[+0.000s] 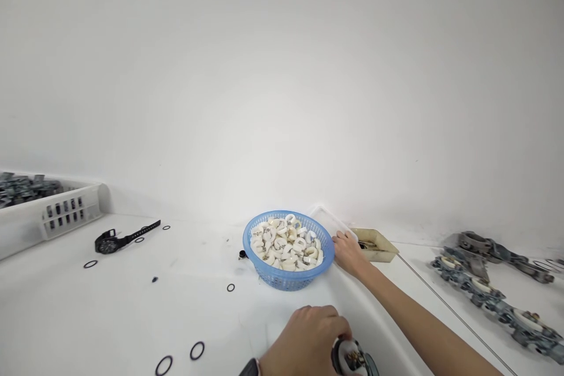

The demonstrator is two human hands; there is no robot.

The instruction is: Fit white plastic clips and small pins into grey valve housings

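At the bottom centre my left hand (308,338) is closed around a round metal part (352,358) with a dark rim, a white inside and small brass-coloured pieces. My right hand (348,251) reaches forward to the right side of a blue plastic basket (286,282). Its fingers are curled together beside the rim, next to a white plastic tray (324,214); their tips are partly hidden, so what they grip cannot be made out. White ring-shaped parts (286,244) with small metal pieces fill the basket.
A beige tray (381,247) stands behind my right hand. Metal assemblies (497,305) lie in a row at right. Black rings (197,351) and a wristwatch (108,244) lie at left, near a white crate (66,211) of metal parts. A white wall (282,82) rises behind.
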